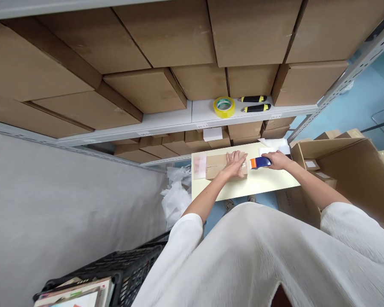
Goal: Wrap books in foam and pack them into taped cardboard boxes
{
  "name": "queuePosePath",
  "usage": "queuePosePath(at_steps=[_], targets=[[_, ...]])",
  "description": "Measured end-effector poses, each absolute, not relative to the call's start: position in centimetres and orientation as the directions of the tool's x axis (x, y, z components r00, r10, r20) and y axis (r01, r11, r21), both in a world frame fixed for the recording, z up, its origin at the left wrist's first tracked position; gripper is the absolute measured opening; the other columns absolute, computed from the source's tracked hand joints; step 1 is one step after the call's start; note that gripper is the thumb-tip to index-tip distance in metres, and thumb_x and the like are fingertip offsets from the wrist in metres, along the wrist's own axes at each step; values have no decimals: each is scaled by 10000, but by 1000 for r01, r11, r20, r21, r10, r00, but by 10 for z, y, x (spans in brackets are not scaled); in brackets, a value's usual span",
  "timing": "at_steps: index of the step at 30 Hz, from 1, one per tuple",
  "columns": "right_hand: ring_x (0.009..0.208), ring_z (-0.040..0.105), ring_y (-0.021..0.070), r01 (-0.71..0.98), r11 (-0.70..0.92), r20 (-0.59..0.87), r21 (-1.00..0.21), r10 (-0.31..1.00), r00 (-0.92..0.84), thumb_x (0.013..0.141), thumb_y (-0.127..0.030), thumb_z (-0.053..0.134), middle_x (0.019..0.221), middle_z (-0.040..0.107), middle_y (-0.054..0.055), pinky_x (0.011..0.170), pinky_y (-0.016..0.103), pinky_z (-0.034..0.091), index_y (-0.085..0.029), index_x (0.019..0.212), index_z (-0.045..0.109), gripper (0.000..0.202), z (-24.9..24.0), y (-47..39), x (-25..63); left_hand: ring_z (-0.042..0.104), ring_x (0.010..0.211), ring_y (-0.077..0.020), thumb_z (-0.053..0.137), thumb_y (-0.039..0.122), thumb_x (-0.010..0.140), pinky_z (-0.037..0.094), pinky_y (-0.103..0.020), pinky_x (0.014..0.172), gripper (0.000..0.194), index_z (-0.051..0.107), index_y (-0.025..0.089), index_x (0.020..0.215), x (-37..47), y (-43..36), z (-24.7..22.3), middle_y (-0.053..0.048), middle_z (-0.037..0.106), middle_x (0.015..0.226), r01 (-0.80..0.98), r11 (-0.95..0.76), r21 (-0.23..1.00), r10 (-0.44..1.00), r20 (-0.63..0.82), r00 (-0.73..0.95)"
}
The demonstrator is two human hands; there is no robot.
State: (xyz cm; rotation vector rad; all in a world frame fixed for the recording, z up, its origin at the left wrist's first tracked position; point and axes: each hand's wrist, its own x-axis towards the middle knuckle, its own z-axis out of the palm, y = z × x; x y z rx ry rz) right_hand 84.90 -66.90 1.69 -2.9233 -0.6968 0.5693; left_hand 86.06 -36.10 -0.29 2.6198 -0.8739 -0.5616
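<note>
A small brown cardboard box (215, 165) lies on a pale cream table board (262, 182). My left hand (234, 164) rests on the right part of this box with its fingers spread over the top. Just right of the box, my right hand (278, 160) is wrapped round a blue and orange tape dispenser (261, 162). The dispenser's orange end points at the box and stands a little apart from it. A pinkish-white sheet (199, 166) lies at the box's left end. Behind my right hand is some white wrapping material (275, 145).
On the shelf (166, 121) ahead are a yellow tape roll (224, 107), two utility knives (255, 103) and stacked cartons (179, 34). A large open carton (355, 170) with small boxes stands right. White plastic wrapping (176, 200) and a black crate (137, 273) are left.
</note>
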Motion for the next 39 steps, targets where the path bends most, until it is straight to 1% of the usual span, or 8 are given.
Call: queuePosePath(at_steps=[8,16,23,26,29,33,36,39], targets=[[1143,750,361,373,-914,-397,-157,404,824,953,-567,665,1255,801,163,962,444,478,-246,1456,637,597,12,-650,844,138,1683,-516,1000,450,606,-50,-781,1303,1334,322,300,1746,850,-373,-16,-242,254,1789,-467,-783,412,-593,-266,760],[1035,779,392,443,-887,-409,-131,456,790,865,-510,732,1086,837,147,892,468,535,-267,1182,772,402,33,-630,872,140,1680,-518,1014,425,599,-49,-785,1298,1313,359,278,1728,850,-373,-13,-259,259,1779,-486,-773,407,-609,-263,749],[1014,781,386,459,-879,-479,-130,461,747,736,-405,829,1042,841,128,862,452,551,-299,1095,842,375,40,-615,903,143,1678,-526,1014,431,590,-37,-796,1293,1315,364,296,1726,850,-373,-12,-254,257,1781,-484,-776,405,-608,-276,744],[966,785,376,485,-865,-482,-130,482,731,689,-358,854,1013,840,127,832,447,552,-290,1032,849,350,34,-605,912,148,1681,-522,1006,420,604,-42,-786,1302,1340,318,286,1745,851,-374,-11,-263,249,1785,-488,-770,411,-614,-270,741],[1007,784,389,517,-851,-513,-90,484,709,673,-326,854,1023,835,155,903,478,542,-256,1018,857,352,25,-593,916,158,1687,-511,993,430,625,-34,-775,1310,1395,225,259,1777,851,-375,-11,-276,247,1792,-489,-777,396,-609,-277,743],[1040,782,411,486,-871,-520,-78,451,725,679,-371,862,1011,834,171,959,516,534,-252,1018,853,359,21,-602,914,103,1723,-466,963,507,672,-44,-732,1335,1456,85,223,1799,849,-373,-10,-278,177,1835,-480,-777,407,-605,-276,747],[979,786,405,407,-904,-476,-127,416,775,679,-432,881,956,833,139,898,498,566,-285,1042,841,394,34,-635,909,32,1742,-430,925,602,726,-71,-676,1355,1455,34,191,1800,846,-367,-9,-277,81,1857,-482,-752,450,-621,-240,746],[974,779,371,276,-929,-416,-247,359,836,755,-520,855,1043,839,107,833,440,592,-293,1155,818,462,62,-669,905,5,1748,-406,856,667,808,-71,-652,1362,1364,44,206,1802,842,-354,-8,-260,70,1864,-478,-731,487,-624,-195,756]])
